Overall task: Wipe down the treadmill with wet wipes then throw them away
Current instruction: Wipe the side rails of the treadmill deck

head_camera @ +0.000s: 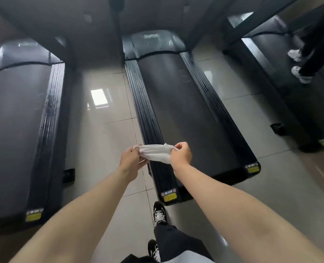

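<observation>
Both grips grasp one wet wipe. The left grip pinches the left end of the white wet wipe between thumb and fingers. The right grip pinches the right end, with its fingers curled over the edge. The wipe is stretched between the two, bunched along its upper edge and sagging in the middle. It hangs in the air above the near left corner of the middle treadmill. Both bare forearms reach forward from the lower edge of the view. Beneath the wipe runs the treadmill's ribbed left side rail, which ends in a rear cap bearing a yellow warning label. The person's black shoe, with white laces, stands on the grey tiled floor just behind that cap. A second treadmill lies to the left. A third treadmill lies to the right, where another person's white shoes stand on the belt.
</observation>
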A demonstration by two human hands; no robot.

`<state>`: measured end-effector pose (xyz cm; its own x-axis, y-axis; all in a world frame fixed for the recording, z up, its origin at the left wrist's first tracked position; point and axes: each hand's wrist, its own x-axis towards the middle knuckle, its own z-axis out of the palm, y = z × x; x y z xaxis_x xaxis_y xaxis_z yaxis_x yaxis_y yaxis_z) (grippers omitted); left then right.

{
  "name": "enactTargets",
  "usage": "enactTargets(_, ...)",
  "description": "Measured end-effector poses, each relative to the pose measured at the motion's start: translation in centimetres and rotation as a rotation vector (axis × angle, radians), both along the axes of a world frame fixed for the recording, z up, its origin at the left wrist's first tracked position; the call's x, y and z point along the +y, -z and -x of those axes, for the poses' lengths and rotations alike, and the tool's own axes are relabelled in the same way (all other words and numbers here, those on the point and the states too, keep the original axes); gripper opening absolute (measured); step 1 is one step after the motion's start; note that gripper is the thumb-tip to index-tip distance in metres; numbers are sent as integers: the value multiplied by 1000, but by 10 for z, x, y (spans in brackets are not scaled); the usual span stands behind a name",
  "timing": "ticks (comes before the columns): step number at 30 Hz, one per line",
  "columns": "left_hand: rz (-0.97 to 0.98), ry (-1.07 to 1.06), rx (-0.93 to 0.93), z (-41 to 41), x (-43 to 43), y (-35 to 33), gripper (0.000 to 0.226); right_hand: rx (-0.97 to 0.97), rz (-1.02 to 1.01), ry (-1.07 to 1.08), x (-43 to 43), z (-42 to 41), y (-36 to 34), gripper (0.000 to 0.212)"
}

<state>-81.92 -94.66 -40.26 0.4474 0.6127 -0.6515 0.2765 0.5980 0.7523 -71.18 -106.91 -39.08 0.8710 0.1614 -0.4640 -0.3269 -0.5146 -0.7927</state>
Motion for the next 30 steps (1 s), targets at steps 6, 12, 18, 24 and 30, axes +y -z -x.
enactTargets(6, 71, 125, 9, -56, 71, 10, 34, 125, 71, 48, 63, -35, 30, 8)
enactTargets(12, -241, 440, 290, -91, 140, 42, 53, 355, -5, 280, 124, -51, 39, 28)
enactTargets(18, -521, 886, 423, -105, 198, 71, 55, 445, -136, 611, 173, -43, 62, 23)
enactTargets(24, -78, 845, 286, -104, 197, 85, 32, 364, -121, 597, 198, -5, 94, 27)
enactTargets(30, -279, 1096, 101, -94, 182, 143, 35, 352, -192, 788, 182, 18, 165, 28)
